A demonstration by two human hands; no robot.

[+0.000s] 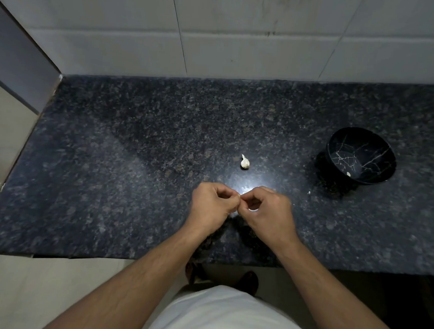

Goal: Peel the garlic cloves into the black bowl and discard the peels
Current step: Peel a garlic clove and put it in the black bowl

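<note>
From the head camera, a dark speckled stone desk point(110, 171) runs along a wall of big pale tiles point(243, 27). A small white garlic piece with a pointy papery tip point(245, 162) lies alone near the middle of the desk, a little beyond the hands. A round black bowl with thin white crack-like lines point(361, 155) sits well off to the right. One small pale peeled garlic clove point(348, 174) lies inside it, low by the near wall. A tiny white scrap point(309, 192) lies on the desk just in front of the bowl. Nothing stands between the hands and the bowl.

No words or labels can be read anywhere.

The left hand point(212, 205) and right hand point(267, 211) meet over the desk. Both sets of fingers point(246, 200) are curled in tight, tips touching, pinching something very small and pale point(238, 195) between them. It is mostly hidden, so I cannot tell for sure what it is.
</note>
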